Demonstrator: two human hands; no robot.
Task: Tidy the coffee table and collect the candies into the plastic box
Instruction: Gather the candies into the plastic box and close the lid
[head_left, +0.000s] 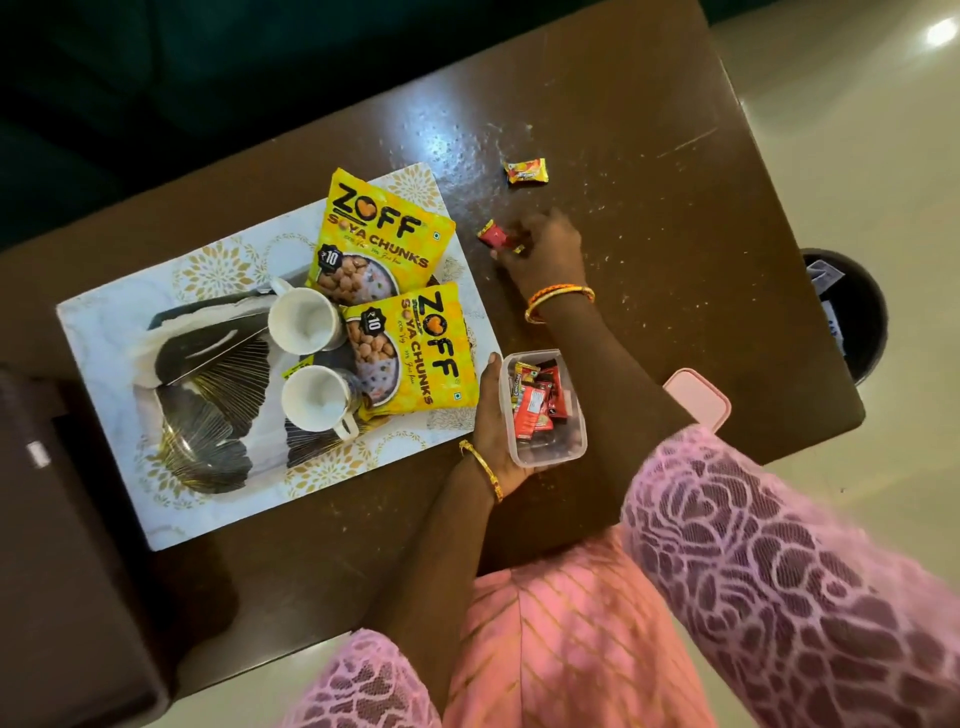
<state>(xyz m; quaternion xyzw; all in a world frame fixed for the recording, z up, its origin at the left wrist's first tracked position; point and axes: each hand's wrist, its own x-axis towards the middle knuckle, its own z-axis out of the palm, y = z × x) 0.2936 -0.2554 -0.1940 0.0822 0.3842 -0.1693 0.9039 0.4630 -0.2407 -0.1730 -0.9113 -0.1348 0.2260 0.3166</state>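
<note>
A clear plastic box (576, 441) stands near the front edge of the brown coffee table (675, 208), with several red and yellow wrapped candies inside. My left hand (491, 415) grips the box's left side. My right hand (545, 249) reaches across the table, its fingers closed on a red candy (492, 235) that sticks out to the left. A yellow-orange candy (525, 172) lies loose farther back. The box's pink lid (698, 397) lies to the right of my right arm.
A patterned tray (104, 322) on the left carries two white mugs (304, 319) (317, 397), a dark plate and two yellow soya chunk packets (379, 234) (415, 348). A dark bin (852, 317) stands on the floor beyond the table's right edge.
</note>
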